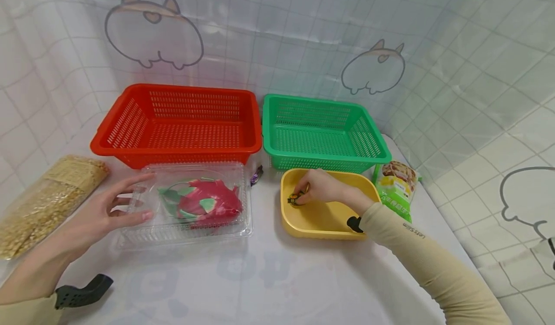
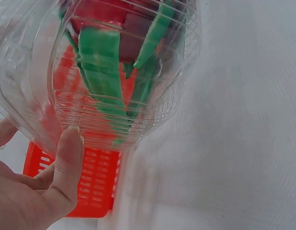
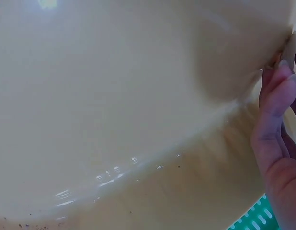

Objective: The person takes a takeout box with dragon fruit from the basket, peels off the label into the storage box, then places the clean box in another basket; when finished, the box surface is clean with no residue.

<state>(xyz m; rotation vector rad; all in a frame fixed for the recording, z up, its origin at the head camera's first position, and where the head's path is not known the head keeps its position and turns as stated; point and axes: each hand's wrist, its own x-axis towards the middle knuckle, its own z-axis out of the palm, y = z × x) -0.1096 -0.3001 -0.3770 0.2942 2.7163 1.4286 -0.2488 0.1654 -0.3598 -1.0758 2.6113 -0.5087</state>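
Observation:
A clear plastic clamshell box point(image 1: 173, 224) holds a pink-red dragon fruit point(image 1: 212, 200) with green scales. My left hand point(image 1: 104, 204) grips the box's left end, the thumb along its front side and the index finger toward the back; in the left wrist view the thumb point(image 2: 69, 163) touches the ridged plastic. Inside a yellow basin point(image 1: 334, 233), my right hand point(image 1: 318, 185) pinches a small black-and-yellow wrapped piece point(image 1: 295, 199), possibly a candy, near the left wall. The right wrist view shows the fingertips point(image 3: 279, 91) by the basin's edge, mostly hiding that piece.
Behind stand a red basket point(image 1: 173, 150) and a green basket point(image 1: 321, 160). A small purple wrapped candy point(image 1: 257, 175) lies between box and basin. At the left is a bag of pale yellow kernels point(image 1: 47, 204); at the right, a green snack bag point(image 1: 395, 188).

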